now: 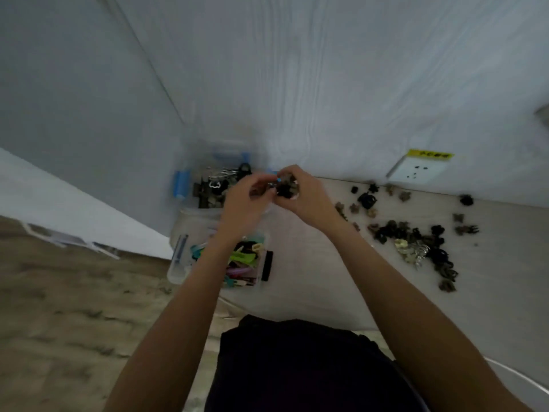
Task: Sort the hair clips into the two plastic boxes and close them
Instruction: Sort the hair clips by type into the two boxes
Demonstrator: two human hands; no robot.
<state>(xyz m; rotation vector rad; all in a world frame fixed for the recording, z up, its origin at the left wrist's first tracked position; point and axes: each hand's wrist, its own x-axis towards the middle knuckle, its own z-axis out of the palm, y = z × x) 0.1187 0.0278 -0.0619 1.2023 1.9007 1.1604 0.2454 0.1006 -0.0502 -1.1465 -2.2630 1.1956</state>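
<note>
Both hands are up together above the far box [205,185], the clear one with blue latches that holds dark and silvery clips. The right hand [303,194] is cupped around a bunch of small dark claw clips [286,188]; the left hand [246,200] has its fingers pinched in at that same bunch, though blur hides what it grips. The near box [184,263] sits open just under the left forearm, full of bright green, pink and teal clips. A loose pile [416,242] of dark and tan clips is scattered over the pale table [312,278] to the right. A white wall stands right behind, with a socket [416,171] under a yellow label. Wood-look floor lies to the left.
</note>
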